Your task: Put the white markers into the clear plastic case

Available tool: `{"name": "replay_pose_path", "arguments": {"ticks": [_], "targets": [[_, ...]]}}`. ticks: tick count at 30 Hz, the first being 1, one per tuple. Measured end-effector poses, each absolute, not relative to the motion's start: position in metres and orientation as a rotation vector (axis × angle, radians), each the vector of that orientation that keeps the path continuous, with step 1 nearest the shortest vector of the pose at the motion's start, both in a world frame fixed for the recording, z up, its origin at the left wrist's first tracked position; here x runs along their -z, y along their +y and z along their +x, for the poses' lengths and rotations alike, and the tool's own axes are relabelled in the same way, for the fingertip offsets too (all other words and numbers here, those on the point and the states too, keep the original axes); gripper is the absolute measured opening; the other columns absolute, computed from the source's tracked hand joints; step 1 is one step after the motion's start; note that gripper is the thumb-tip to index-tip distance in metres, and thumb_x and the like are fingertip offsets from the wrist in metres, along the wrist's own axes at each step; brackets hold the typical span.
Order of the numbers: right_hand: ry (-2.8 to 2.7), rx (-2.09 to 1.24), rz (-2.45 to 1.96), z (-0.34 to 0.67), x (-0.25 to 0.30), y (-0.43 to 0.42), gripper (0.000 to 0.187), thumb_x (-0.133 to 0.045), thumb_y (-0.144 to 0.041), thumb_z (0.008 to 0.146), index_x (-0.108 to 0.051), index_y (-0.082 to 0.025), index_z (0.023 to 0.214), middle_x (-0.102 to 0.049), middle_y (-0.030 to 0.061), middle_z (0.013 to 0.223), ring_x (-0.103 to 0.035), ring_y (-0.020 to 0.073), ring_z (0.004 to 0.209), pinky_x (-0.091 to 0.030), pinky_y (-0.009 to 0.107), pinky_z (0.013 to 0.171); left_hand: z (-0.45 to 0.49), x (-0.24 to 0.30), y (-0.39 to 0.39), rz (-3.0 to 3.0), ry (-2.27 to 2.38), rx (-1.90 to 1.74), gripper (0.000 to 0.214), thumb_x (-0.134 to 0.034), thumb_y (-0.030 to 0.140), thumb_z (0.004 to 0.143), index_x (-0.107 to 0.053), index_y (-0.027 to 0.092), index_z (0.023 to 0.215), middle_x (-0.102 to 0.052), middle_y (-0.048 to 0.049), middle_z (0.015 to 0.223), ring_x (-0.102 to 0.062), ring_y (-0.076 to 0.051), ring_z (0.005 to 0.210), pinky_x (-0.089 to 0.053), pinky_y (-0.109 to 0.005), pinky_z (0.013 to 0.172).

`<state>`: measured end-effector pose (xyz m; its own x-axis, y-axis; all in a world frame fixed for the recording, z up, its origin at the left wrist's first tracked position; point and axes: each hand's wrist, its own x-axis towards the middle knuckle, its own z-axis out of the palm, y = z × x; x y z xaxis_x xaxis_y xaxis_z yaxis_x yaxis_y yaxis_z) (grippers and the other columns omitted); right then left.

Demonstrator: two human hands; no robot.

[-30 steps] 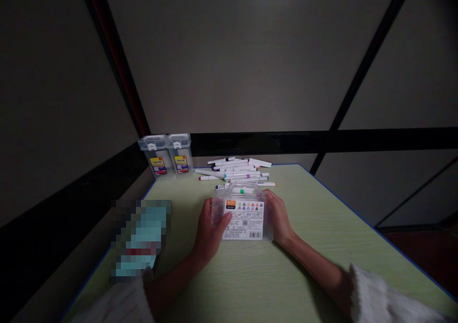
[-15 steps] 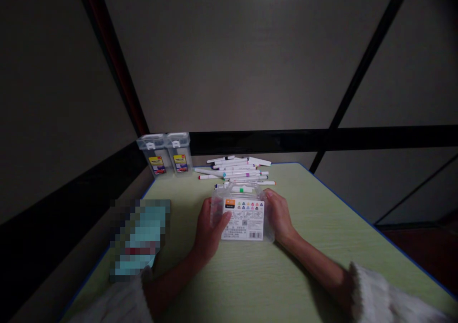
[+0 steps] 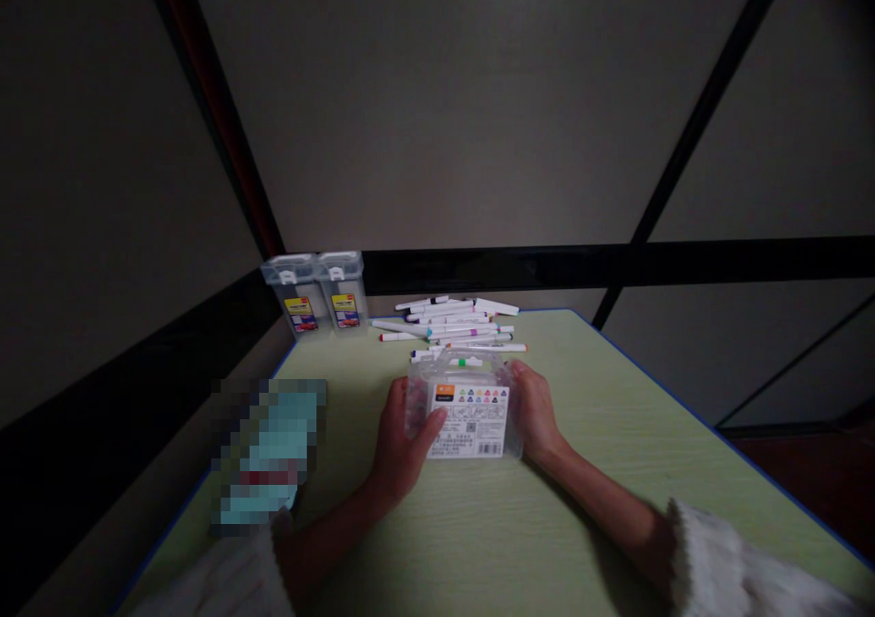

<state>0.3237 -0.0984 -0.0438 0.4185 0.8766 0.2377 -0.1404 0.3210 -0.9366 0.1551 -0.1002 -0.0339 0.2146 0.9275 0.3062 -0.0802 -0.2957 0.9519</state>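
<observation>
held box (image 3: 471, 412) 1, between left hand (image 3: 400, 435) and right hand (image 3: 537, 412) | standing boxes (image 3: 344, 291) 2, beyond left hand | loose markers (image 3: 455, 321) over ten, beyond both hands

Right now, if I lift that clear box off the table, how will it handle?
The clear box looks like hard plastic, so probably stiff, not floppy. Its smooth walls may be slippery; the left hand and right hand press opposite sides. Dim shapes show through, so it may hold contents and feel heavier than empty.

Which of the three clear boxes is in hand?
The white-labelled box, gripped between the left hand and the right hand; the two yellow-labelled boxes stand untouched at the far left.
</observation>
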Motion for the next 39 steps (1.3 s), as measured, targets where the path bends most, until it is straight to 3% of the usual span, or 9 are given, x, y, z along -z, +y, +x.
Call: {"name": "replay_pose_path", "arguments": {"ticks": [8,17,29,39], "targets": [[-0.905,-0.748,-1.072,0.324,0.044,-0.099,0.031,-0.048,-0.043,0.072,-0.045,-0.021,0.051,-0.047,-0.0027,0.049,-0.039,0.0135,0.047,-0.031,0.026,0.046,0.156,0.031,-0.099,1.486,0.884,-1.265,0.028,-0.058,0.029,0.07,-0.042,0.018,0.091,-0.058,-0.0032,0.087,-0.059,-0.019,0.083,-0.047,-0.031,0.072],[-0.852,-0.967,-0.948,0.318,0.041,-0.097,0.036,-0.048,-0.052,0.073,-0.059,-0.018,0.077,-0.065,0.0019,0.071,-0.058,0.0209,0.066,-0.043,0.031,0.059,0.158,0.03,-0.098,1.486,0.95,-1.322,0.027,-0.058,0.027,0.069,-0.044,0.018,0.091,-0.059,-0.0023,0.087,-0.059,-0.018,0.08,-0.048,-0.03,0.07],[-0.951,-0.903,-0.979,0.313,0.035,-0.104,0.025,-0.056,-0.043,0.072,-0.054,-0.019,0.079,-0.062,0.001,0.072,-0.056,0.0161,0.063,-0.043,0.028,0.057,0.158,0.034,-0.092,1.394,1.002,-1.467,0.033,-0.061,0.031,0.067,-0.043,0.019,0.092,-0.059,-0.0043,0.092,-0.059,-0.02,0.084,-0.048,-0.032,0.071],[-0.887,-1.01,-0.952,0.309,0.041,-0.105,0.026,-0.051,-0.045,0.076,-0.056,-0.019,0.077,-0.064,0.0018,0.078,-0.056,0.0159,0.067,-0.043,0.028,0.061,0.156,0.033,-0.103,1.567,1.102,-1.581,0.037,-0.064,0.028,0.062,-0.043,0.02,0.091,-0.057,-0.0019,0.086,-0.058,-0.017,0.08,-0.046,-0.029,0.07]]}}
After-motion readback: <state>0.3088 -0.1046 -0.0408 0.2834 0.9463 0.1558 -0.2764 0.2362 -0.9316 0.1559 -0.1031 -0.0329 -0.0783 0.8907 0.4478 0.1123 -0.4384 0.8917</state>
